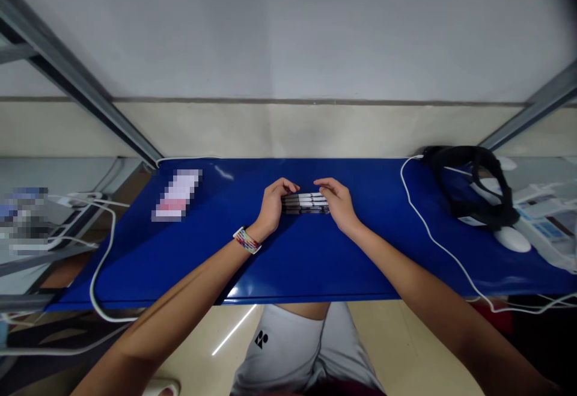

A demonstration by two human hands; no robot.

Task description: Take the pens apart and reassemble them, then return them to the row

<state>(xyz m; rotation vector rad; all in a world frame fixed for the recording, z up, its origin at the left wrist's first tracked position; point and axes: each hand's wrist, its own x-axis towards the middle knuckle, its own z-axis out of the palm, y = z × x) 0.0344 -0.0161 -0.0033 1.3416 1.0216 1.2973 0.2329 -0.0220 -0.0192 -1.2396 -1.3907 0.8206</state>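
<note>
A small stack of thin, flat items (306, 202) with white and dark edges rests on the blue tabletop in front of me; their exact kind is too small to tell. My left hand (274, 199), with a colourful woven band at the wrist, curls round the stack's left end. At the opposite end my right hand (337, 199) has its fingers and thumb bent against the stack. Both palms face inward, and parts of the stack's ends are hidden behind the fingers.
A blurred white and pink item (177, 194) lies on the left of the blue table (306, 264). To the right are a black headset with straps (473, 188), a white controller (512, 239) and a white cable (428, 228). Metal posts (81, 65) flank the table, with a wall behind.
</note>
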